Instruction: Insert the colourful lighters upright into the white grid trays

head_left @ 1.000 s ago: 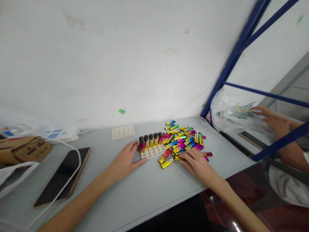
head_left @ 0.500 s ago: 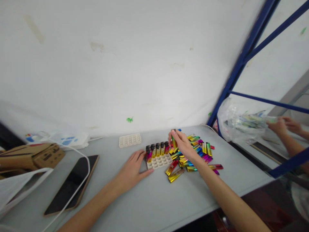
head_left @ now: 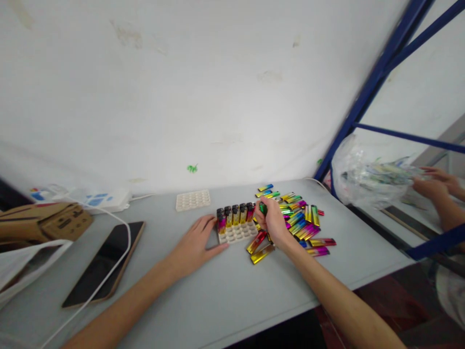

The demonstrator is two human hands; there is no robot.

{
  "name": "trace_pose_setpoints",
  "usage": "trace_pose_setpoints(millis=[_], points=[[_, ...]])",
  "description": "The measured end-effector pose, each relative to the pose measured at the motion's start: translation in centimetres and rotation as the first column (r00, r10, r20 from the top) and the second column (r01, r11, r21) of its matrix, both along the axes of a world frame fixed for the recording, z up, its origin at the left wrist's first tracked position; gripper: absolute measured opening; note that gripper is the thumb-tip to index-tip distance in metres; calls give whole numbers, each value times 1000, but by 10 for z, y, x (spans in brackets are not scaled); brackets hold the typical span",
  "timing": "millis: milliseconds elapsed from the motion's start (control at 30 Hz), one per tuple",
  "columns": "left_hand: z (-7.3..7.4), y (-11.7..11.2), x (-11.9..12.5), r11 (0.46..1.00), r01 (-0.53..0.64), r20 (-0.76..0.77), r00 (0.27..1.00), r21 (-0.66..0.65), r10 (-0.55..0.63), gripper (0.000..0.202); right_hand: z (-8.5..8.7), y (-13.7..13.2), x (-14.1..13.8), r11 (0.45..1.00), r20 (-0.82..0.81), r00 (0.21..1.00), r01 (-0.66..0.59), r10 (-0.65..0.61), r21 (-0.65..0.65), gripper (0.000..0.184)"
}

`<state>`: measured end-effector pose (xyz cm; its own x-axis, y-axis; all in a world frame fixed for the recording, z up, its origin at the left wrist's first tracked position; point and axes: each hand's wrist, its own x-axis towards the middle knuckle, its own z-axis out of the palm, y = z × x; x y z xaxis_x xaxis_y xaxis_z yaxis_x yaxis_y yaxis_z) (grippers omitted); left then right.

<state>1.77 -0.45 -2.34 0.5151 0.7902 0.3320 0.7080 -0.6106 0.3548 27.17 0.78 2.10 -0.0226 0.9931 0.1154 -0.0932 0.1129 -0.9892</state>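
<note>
Several lighters (head_left: 236,215) with black tops and shiny pink and yellow bodies stand upright along the back row of a white tray (head_left: 238,233) with round sockets. My left hand (head_left: 196,242) lies at the tray's left end, its thumb at the front corner and fingers at the back, gripping it. Just right of the tray, my right hand (head_left: 274,220) is closed around a green lighter (head_left: 263,208); most of its body is hidden by my fingers. Under and beyond that hand spreads a loose pile of metallic, many-coloured lighters (head_left: 308,230).
A second white socket tray (head_left: 193,200) lies near the wall. On the left are a phone (head_left: 105,266) crossed by a white cable, a cardboard box (head_left: 47,223) and a power strip (head_left: 105,198). Beyond a blue frame (head_left: 363,97), another person's hands (head_left: 436,186) hold a plastic bag (head_left: 378,179).
My right hand has come down lower beside the tray's right end, the lighter still in its grip. My left hand keeps its place on the tray. The whole view has shifted slightly.
</note>
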Motion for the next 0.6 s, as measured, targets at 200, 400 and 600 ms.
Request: trace_pose_setpoints(millis=[200, 400, 600], points=[[-2, 0, -1, 1000, 8, 0, 1000, -15, -8, 68, -5, -7, -6, 998, 80, 995, -57, 56, 4, 53], [-6, 1, -2, 1000, 3, 25, 1000, -5, -3, 69, -3, -14, -6, 986, 217, 966, -155, 139, 61, 67], [-4, 1, 1, 1000, 15, 29, 999, -17, -15, 66, 3, -23, -5, 878, 525, 810, -425, 261, 221, 48]])
